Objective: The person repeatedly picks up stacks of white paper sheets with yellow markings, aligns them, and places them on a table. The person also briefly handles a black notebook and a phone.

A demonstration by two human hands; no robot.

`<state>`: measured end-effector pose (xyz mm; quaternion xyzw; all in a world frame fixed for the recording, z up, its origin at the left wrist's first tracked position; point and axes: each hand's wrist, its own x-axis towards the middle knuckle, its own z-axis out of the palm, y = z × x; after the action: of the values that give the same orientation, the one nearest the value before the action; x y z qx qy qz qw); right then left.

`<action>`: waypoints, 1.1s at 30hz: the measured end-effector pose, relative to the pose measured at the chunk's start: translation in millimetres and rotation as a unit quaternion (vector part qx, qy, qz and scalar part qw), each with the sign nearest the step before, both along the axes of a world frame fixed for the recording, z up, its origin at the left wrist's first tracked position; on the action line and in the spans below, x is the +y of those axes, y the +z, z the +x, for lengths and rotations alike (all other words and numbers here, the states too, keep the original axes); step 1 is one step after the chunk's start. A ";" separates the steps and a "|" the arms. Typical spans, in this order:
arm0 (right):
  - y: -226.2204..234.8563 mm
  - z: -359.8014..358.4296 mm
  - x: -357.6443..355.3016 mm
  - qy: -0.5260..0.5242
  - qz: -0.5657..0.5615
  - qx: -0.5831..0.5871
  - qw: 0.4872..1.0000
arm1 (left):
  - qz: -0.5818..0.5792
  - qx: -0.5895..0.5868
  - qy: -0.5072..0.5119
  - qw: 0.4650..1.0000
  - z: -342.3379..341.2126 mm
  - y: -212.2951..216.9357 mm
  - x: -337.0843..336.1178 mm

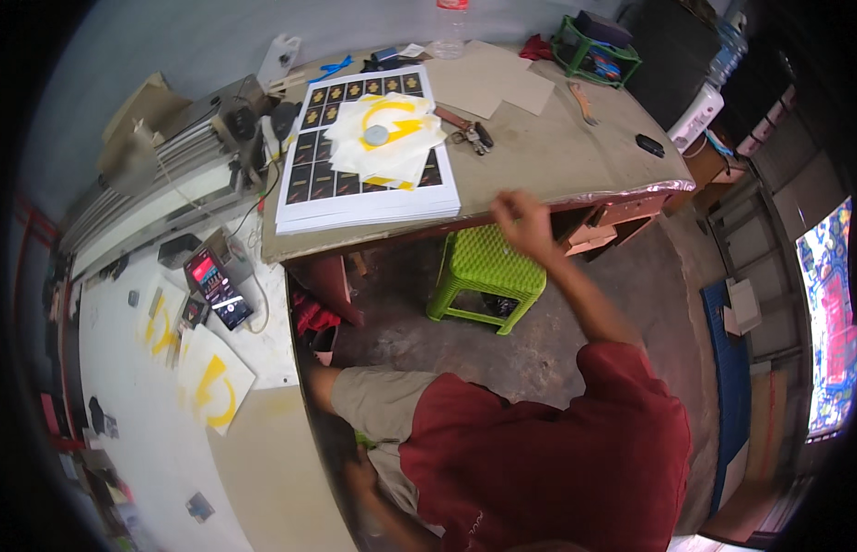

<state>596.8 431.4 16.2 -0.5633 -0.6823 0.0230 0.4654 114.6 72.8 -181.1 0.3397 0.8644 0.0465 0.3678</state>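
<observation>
My right hand (523,221) is raised by the front edge of the brown desk (576,170), above a green woven-pattern plastic stool (495,262). Its fingers are loosely bent, a little blurred, and I see nothing in them. Low beside my lap is my left hand (359,476), close to the edge of the white worktable (125,368); its fingers are mostly hidden. On the desk lies a stack of printed sheets (355,213) with dark panels. White papers with yellow marks (350,152) rest on the stack, and a round grey disc (376,135) sits on them.
A lit phone (219,290) leans on the worktable near a yellow-marked sheet (215,382). Keys (472,138), a black object (649,144), brown boards (488,78), a clear bottle (450,32) and a green basket (594,57) are on the desk. Drawers (622,210) hang under its right end.
</observation>
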 end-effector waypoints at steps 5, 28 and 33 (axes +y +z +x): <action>7.0 210.8 42.7 -0.283 0.055 -0.022 0.957 | 0.061 -0.040 0.009 0.997 -5.4 -9.0 31.4; 39.1 485.4 106.0 -0.363 -0.296 -0.327 0.821 | 0.023 0.017 0.017 0.999 12.4 -32.8 74.5; 45.2 476.3 114.0 -0.360 -0.351 -0.368 0.782 | 0.022 0.016 0.020 0.999 8.7 -33.3 69.3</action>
<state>1073.1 545.4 61.4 -0.8582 -0.4938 -0.1177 -0.0766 123.3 142.1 -214.4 0.3311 0.8754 0.0676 0.3457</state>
